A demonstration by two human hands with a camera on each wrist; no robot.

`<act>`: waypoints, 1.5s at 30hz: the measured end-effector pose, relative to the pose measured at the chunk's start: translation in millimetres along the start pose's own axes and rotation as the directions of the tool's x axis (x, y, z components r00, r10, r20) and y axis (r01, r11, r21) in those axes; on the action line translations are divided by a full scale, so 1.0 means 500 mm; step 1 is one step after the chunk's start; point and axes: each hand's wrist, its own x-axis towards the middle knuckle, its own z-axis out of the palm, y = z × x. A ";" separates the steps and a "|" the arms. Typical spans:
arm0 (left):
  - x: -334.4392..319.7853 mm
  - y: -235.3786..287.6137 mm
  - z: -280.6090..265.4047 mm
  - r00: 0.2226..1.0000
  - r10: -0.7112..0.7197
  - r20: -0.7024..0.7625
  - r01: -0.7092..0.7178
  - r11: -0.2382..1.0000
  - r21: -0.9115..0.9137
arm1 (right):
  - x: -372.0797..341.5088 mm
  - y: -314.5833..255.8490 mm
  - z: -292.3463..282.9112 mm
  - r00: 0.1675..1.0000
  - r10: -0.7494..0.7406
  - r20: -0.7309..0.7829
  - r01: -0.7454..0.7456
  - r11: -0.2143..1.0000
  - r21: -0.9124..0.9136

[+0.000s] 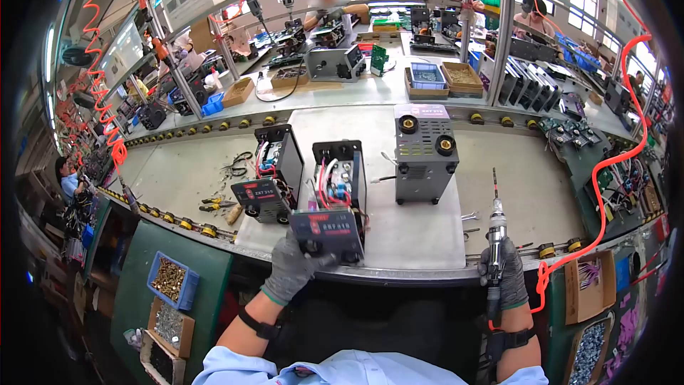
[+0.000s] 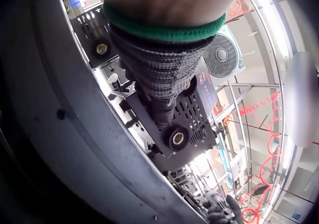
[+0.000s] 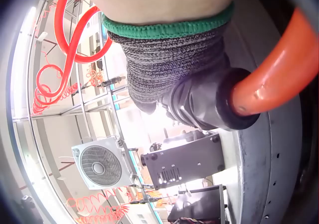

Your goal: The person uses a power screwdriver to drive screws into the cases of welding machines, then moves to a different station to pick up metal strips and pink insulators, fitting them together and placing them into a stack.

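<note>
My gloved left hand (image 1: pixel 291 269) holds the lower edge of a dark front panel (image 1: pixel 329 232) on an uncovered welding machine (image 1: pixel 339 175). Wires and circuit parts show behind that panel. In the left wrist view, the fingers lie between two round sockets, one of them a brass-centred socket (image 2: pixel 177 138). My gloved right hand (image 1: pixel 507 274) grips a pneumatic screwdriver (image 1: pixel 497 232), its long bit pointing away from me. An orange air hose (image 3: pixel 274 69) runs from the tool's rear end. To the left stands a second uncovered machine (image 1: pixel 276 164); to the right, a cased machine (image 1: pixel 426 157).
Pliers (image 1: pixel 217 204) and cutters (image 1: pixel 239 164) lie left of the machines, wrenches (image 1: pixel 470 216) near the screwdriver. Boxes of brass fittings (image 1: pixel 171 278) and screws (image 1: pixel 588 349) flank the bench. An orange hose (image 1: pixel 604 185) hangs at right. Beyond the rollers, people work at another bench.
</note>
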 end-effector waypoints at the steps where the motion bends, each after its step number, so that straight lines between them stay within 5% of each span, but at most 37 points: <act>1: 0.033 -0.005 0.010 0.988 0.137 -0.071 -0.138 0.990 -0.009 | 0.003 0.000 -0.002 1.000 -0.004 -0.006 0.004 1.000 -0.001; 4: 0.124 -0.028 0.019 0.969 0.209 -0.133 -0.191 0.972 0.138 | -0.005 -0.003 0.002 1.000 -0.022 -0.001 0.022 0.999 0.025; 7: 0.163 0.024 -0.019 0.995 0.046 -0.090 0.024 0.760 0.650 | -0.003 -0.004 0.010 0.999 -0.015 -0.042 0.017 0.999 0.040; 9: 0.160 0.132 -0.038 0.962 0.253 -0.100 -0.191 0.892 0.410 | -0.015 -0.002 0.015 0.997 -0.041 -0.065 0.044 0.998 0.041; 11: 0.184 0.255 -0.031 0.981 0.177 0.075 -0.184 0.977 0.108 | -0.014 -0.006 0.021 0.995 -0.078 -0.060 0.075 0.996 -0.044; 16: 0.383 0.279 0.128 0.977 0.213 0.022 -0.215 0.969 0.123 | -0.032 -0.018 0.053 0.993 -0.105 -0.049 0.101 0.992 -0.078; 18: 0.410 0.305 0.135 0.897 -0.091 0.432 0.107 0.994 -0.013 | -0.033 -0.009 0.045 0.995 -0.095 -0.034 0.093 0.994 -0.061; 21: 0.404 0.308 0.130 0.844 -0.088 0.529 0.120 0.992 -0.025 | -0.053 0.001 0.052 0.999 -0.035 0.020 0.033 0.998 0.056; 23: 0.358 0.310 0.125 0.840 0.045 0.541 0.085 0.973 -0.213 | -0.087 0.000 0.114 1.000 0.006 0.005 -0.007 0.969 0.247; 25: 0.292 0.298 0.129 0.818 0.239 0.523 -0.048 0.935 -0.352 | -0.112 -0.004 0.171 0.999 -0.037 0.039 0.027 0.973 0.229; 27: 0.210 0.282 0.160 0.862 0.306 0.405 -0.119 0.898 -0.424 | -0.112 -0.002 0.196 0.975 -0.221 -0.001 0.215 0.947 0.240; 29: 0.133 0.272 0.195 0.874 0.407 0.266 -0.332 0.899 -0.284 | -0.115 -0.010 0.205 0.966 -0.257 -0.009 0.253 0.942 0.219; 32: 0.036 0.308 0.211 0.879 0.327 0.346 -0.315 0.945 -0.094 | -0.115 -0.018 0.203 0.954 -0.263 -0.143 0.290 0.933 0.215; 33: 0.030 0.301 0.197 0.799 0.330 0.503 -0.357 0.933 -0.047 | -0.105 -0.017 0.187 0.954 -0.265 -0.142 0.290 0.934 0.209; 35: 0.041 0.283 0.161 0.813 0.334 0.477 -0.378 0.926 -0.005 | -0.088 -0.015 0.146 0.956 -0.194 -0.218 0.235 0.955 0.183; 37: 0.089 0.251 0.135 0.944 0.308 0.119 -0.293 0.947 -0.130 | -0.060 -0.014 0.103 0.960 -0.185 -0.211 0.225 0.958 0.180; 38: 0.120 0.208 0.166 0.966 0.259 -0.005 -0.259 0.965 -0.028 | -0.046 -0.015 0.092 0.954 -0.211 -0.213 0.247 0.957 0.155; 41: 0.228 0.151 0.252 0.983 0.055 0.176 -0.024 0.984 -0.174 | -0.002 -0.030 0.086 0.968 -0.204 -0.146 0.226 0.962 0.155; 43: 0.288 0.144 0.307 0.942 0.009 0.334 0.215 0.749 -0.627 | 0.044 -0.046 0.057 0.987 -0.151 -0.057 0.159 0.969 0.190; 45: 0.283 0.145 0.292 0.917 -0.038 0.396 0.273 0.784 -0.557 | 0.076 -0.061 0.058 0.988 -0.128 -0.090 0.141 0.977 0.162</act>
